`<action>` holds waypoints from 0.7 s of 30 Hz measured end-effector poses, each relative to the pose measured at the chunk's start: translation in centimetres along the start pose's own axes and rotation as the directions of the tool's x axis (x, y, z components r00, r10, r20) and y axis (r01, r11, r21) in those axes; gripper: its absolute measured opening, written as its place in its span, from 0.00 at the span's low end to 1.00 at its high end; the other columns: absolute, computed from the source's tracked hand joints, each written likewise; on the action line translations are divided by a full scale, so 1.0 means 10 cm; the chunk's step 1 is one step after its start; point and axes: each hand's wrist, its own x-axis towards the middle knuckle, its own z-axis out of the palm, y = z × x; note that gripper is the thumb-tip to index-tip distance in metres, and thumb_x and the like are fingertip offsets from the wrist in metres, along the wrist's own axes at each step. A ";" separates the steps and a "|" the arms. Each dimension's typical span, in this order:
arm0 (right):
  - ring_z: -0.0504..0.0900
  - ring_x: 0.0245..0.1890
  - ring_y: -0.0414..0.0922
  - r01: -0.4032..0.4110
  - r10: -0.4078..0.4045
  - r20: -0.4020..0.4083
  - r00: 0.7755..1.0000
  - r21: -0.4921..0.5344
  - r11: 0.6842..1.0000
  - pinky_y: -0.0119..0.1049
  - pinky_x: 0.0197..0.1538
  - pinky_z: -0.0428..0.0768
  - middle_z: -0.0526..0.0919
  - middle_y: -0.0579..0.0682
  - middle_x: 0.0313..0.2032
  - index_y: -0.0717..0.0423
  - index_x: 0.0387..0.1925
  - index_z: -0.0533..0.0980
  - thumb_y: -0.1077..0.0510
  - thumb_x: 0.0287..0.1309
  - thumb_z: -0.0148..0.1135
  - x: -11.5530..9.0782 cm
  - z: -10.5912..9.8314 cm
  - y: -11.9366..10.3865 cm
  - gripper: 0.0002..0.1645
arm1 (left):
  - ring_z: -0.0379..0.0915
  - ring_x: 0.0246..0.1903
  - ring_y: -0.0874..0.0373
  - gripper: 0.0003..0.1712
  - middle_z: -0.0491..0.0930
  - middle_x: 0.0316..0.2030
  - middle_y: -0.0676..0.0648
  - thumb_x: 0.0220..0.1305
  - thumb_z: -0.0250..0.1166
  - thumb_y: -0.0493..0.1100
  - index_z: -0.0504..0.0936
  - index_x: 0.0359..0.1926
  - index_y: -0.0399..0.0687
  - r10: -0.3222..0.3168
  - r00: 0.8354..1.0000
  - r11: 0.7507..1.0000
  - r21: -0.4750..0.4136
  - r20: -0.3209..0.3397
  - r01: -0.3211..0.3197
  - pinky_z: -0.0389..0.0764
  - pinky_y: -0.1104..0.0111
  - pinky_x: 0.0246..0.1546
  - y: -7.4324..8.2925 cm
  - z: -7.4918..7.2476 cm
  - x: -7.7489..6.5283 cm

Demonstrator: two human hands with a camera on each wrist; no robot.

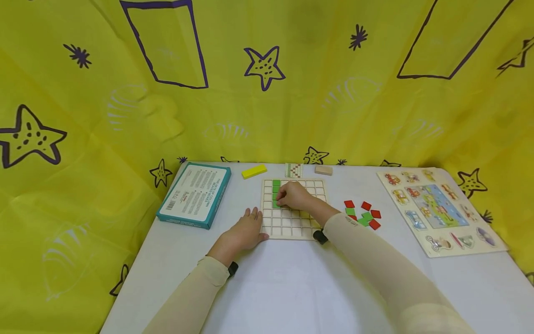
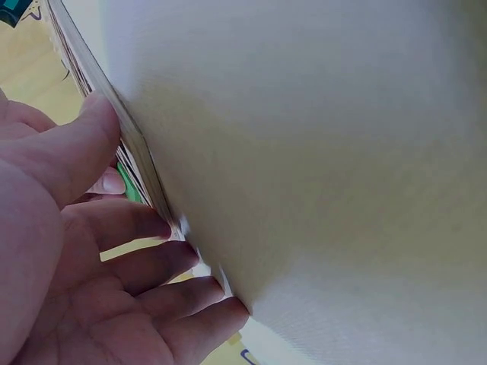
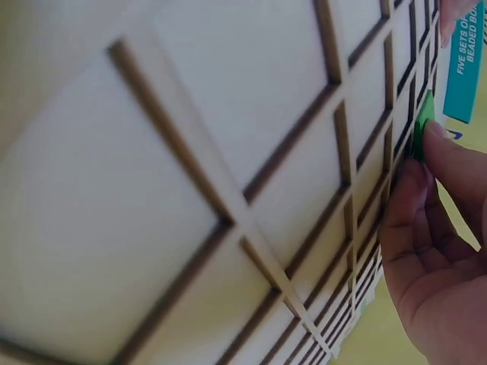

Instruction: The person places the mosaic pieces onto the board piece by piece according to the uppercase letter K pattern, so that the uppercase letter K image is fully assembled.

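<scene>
A wooden grid board [image 1: 288, 233] lies on the table, with several green square tiles [image 1: 276, 183] set in one column near its left side. Over that column, my right hand [image 1: 295, 195] pinches a green tile [image 3: 424, 122] between thumb and fingers, down at a cell of the board. My left hand [image 1: 246, 232] rests on the table, fingers fairly straight and spread, with the thumb and fingertips against the board's left edge. Part of the board's upper middle is hidden under the right hand and forearm.
Loose red and green tiles [image 1: 366, 205] lie right of the board. Behind it are a yellow block [image 1: 254, 171], a small patterned card [image 1: 294, 170] and a wooden block [image 1: 323, 170]. A teal box [image 1: 194, 195] stands left, a picture puzzle board [image 1: 442, 211] right.
</scene>
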 end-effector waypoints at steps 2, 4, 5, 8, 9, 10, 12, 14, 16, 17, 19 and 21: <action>0.78 0.32 0.42 0.002 -0.002 0.002 1.000 -0.011 1.000 0.35 0.39 0.78 0.85 0.44 0.30 0.54 0.31 0.85 0.59 0.60 0.72 0.01 0.01 0.01 0.04 | 0.43 0.76 0.36 0.46 0.50 0.76 0.33 0.73 0.58 0.58 0.53 0.76 0.31 -0.005 1.000 1.000 0.001 0.001 0.005 0.57 0.50 0.72 0.00 0.00 0.00; 0.78 0.32 0.42 -0.005 0.005 0.004 1.000 -0.016 1.000 0.35 0.39 0.77 0.84 0.44 0.29 0.54 0.31 0.85 0.59 0.61 0.72 0.01 0.02 0.01 0.04 | 0.42 0.76 0.36 0.47 0.49 0.77 0.33 0.73 0.58 0.58 0.53 0.77 0.32 -0.011 1.000 1.000 0.001 0.005 0.011 0.56 0.51 0.72 0.00 -0.01 0.00; 0.78 0.32 0.42 -0.008 0.008 0.004 1.000 -0.017 1.000 0.35 0.38 0.77 0.84 0.44 0.29 0.54 0.30 0.85 0.59 0.61 0.72 0.01 0.03 0.01 0.04 | 0.42 0.76 0.37 0.47 0.49 0.77 0.34 0.73 0.58 0.58 0.53 0.77 0.32 -0.013 1.000 1.000 0.000 0.005 0.013 0.56 0.51 0.72 0.00 -0.01 0.00; 0.77 0.32 0.42 -0.006 0.006 0.003 1.000 -0.018 1.000 0.35 0.39 0.77 0.84 0.45 0.29 0.54 0.30 0.85 0.59 0.61 0.72 0.01 0.03 0.00 0.04 | 0.42 0.76 0.37 0.47 0.49 0.77 0.33 0.73 0.59 0.58 0.53 0.77 0.32 -0.016 1.000 1.000 -0.011 0.001 0.016 0.56 0.51 0.73 0.00 -0.01 -0.01; 0.77 0.33 0.42 -0.006 0.006 0.004 1.000 -0.018 1.000 0.35 0.39 0.77 0.84 0.45 0.30 0.54 0.31 0.85 0.59 0.61 0.71 0.01 0.03 -0.01 0.04 | 0.42 0.76 0.37 0.47 0.49 0.77 0.34 0.73 0.59 0.58 0.53 0.77 0.32 -0.016 1.000 1.000 -0.013 0.001 0.016 0.56 0.51 0.73 0.00 -0.01 -0.01; 0.77 0.33 0.42 -0.006 0.006 0.007 1.000 -0.019 1.000 0.35 0.40 0.77 0.84 0.44 0.30 0.53 0.31 0.85 0.58 0.61 0.71 0.01 0.03 -0.01 0.04 | 0.42 0.76 0.36 0.47 0.50 0.77 0.33 0.73 0.59 0.58 0.53 0.76 0.31 -0.015 1.000 1.000 -0.016 -0.001 0.015 0.56 0.51 0.73 0.00 -0.01 -0.01; 0.78 0.34 0.42 -0.009 0.010 0.014 1.000 -0.006 1.000 0.35 0.40 0.78 0.85 0.44 0.31 0.53 0.33 0.85 0.58 0.62 0.71 0.00 0.02 0.00 0.03 | 0.43 0.76 0.36 0.46 0.50 0.76 0.33 0.73 0.59 0.57 0.54 0.76 0.31 -0.009 1.000 1.000 -0.017 -0.004 0.009 0.56 0.51 0.72 0.00 -0.01 -0.01; 0.78 0.35 0.42 -0.014 0.014 0.024 1.000 0.016 1.000 0.35 0.42 0.78 0.85 0.44 0.33 0.53 0.35 0.86 0.58 0.62 0.71 -0.02 0.01 0.00 0.03 | 0.43 0.75 0.36 0.46 0.50 0.76 0.33 0.73 0.59 0.57 0.54 0.76 0.30 -0.003 1.000 1.000 -0.015 -0.005 0.003 0.57 0.51 0.72 -0.01 -0.01 -0.01; 0.79 0.36 0.42 -0.014 0.013 0.031 0.999 0.038 0.999 0.36 0.43 0.79 0.85 0.45 0.35 0.54 0.37 0.86 0.57 0.62 0.70 -0.04 -0.01 0.01 0.04 | 0.43 0.75 0.35 0.47 0.50 0.76 0.33 0.73 0.59 0.58 0.53 0.76 0.30 0.001 1.000 1.000 -0.014 -0.005 -0.001 0.57 0.51 0.72 -0.01 0.00 -0.01; 0.79 0.37 0.43 -0.013 0.011 0.031 0.999 0.051 0.999 0.37 0.44 0.79 0.86 0.45 0.36 0.54 0.39 0.86 0.57 0.62 0.70 -0.06 -0.02 0.02 0.05 | 0.43 0.75 0.35 0.47 0.50 0.76 0.32 0.73 0.59 0.58 0.53 0.76 0.30 0.002 1.000 1.000 -0.013 -0.006 -0.002 0.57 0.51 0.72 -0.01 0.00 -0.01; 0.80 0.39 0.43 -0.013 0.012 0.027 1.000 0.069 0.998 0.38 0.45 0.80 0.86 0.46 0.38 0.55 0.41 0.86 0.57 0.63 0.70 -0.09 -0.05 0.03 0.07 | 0.42 0.75 0.35 0.47 0.50 0.76 0.33 0.73 0.59 0.58 0.53 0.76 0.30 -0.001 1.000 1.000 -0.015 -0.008 0.000 0.57 0.51 0.72 -0.01 0.01 -0.01; 0.81 0.39 0.43 -0.012 0.010 0.020 1.000 0.081 0.997 0.38 0.46 0.80 0.86 0.46 0.38 0.55 0.41 0.86 0.57 0.63 0.70 -0.10 -0.08 0.07 0.07 | 0.42 0.76 0.36 0.47 0.50 0.76 0.33 0.72 0.59 0.58 0.54 0.76 0.30 -0.005 1.000 1.000 -0.020 -0.011 0.005 0.56 0.50 0.72 0.00 0.00 -0.01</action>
